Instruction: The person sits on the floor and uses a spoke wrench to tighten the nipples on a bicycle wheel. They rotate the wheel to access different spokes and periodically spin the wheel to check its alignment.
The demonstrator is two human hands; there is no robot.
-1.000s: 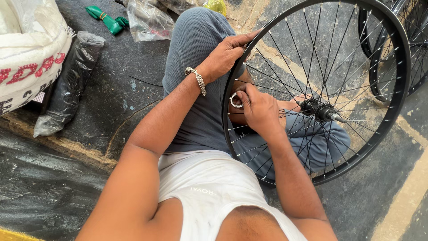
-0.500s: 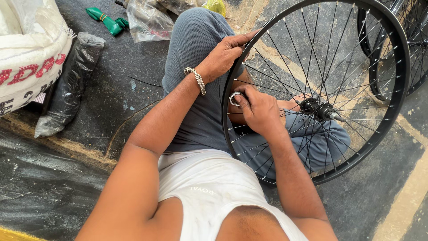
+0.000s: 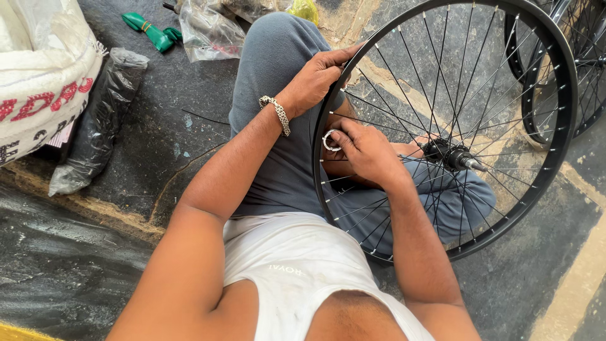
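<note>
Barely a twitch since the earlier frames: the right hand (image 3: 365, 150) has edged a touch along the rim, the left has stayed put. That right hand is pinched together on a small silver ring tool (image 3: 331, 140), pressing it at the inner side of the rim among the spokes. The left hand (image 3: 314, 79), a metal bracelet (image 3: 276, 113) at its wrist, is clamped on the black wheel rim (image 3: 565, 95) at its near-left edge, just above the other hand. The wheel stands tilted against the person's grey-trousered knee, hub (image 3: 451, 155) near the middle. Out on the dark floor (image 3: 158, 145): a clear plastic bag (image 3: 208, 31), a green tool (image 3: 151, 30), a black bag (image 3: 95, 132) beside a white sack (image 3: 44, 82). More wheels (image 3: 584, 57) lean top right.
</note>
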